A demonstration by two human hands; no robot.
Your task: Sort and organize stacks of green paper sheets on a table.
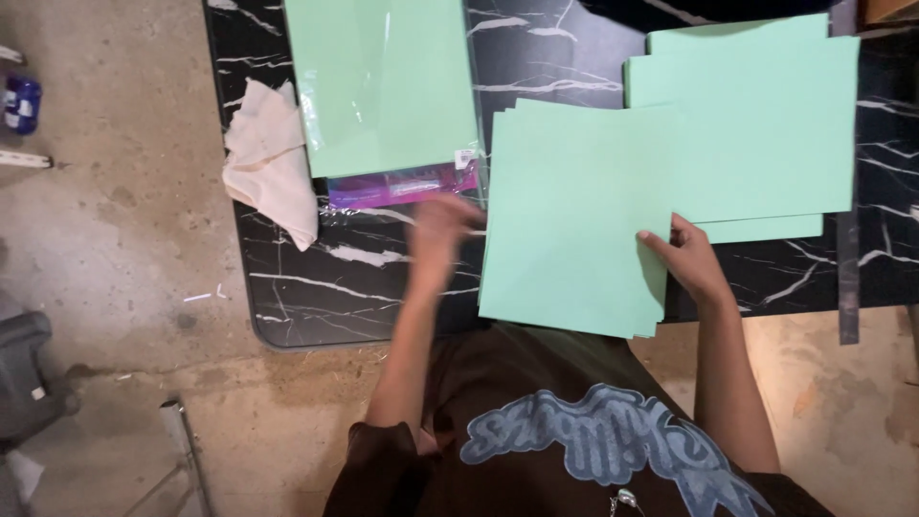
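Your right hand (694,260) pinches the right edge of a stack of mint-green sheets (574,215), thumb on top and fingers tucked under, closed on the paper. The stack is flat, matte and square-cornered, its edges slightly fanned so several layers show along the bottom and top left. It lies on the counter (316,287) in front of you, its near edge overhanging the counter's rim above your dark shirt (536,421).

Your left hand (438,230) is a blur just left of the stack, over bare counter; you cannot tell how far it is open, and it seems to hold nothing.

The counter is glossy black stone with thin white veins and a rounded corner. Behind the stack, to the right, a second pile of the same green paper (766,115) lies flat, its sheets offset so the edges step out at top and bottom; the stack in your hand overlaps its left side. To the left sits a pack of green paper in clear, shiny wrap (383,77) that catches the light, and under its near end a purple plastic packet (397,187) pokes out. Beside that, at the counter's left edge, lies a crumpled cream cloth (268,158), soft and folded on itself, hanging a little over the side.

Below is a rough, stained concrete floor (115,239).
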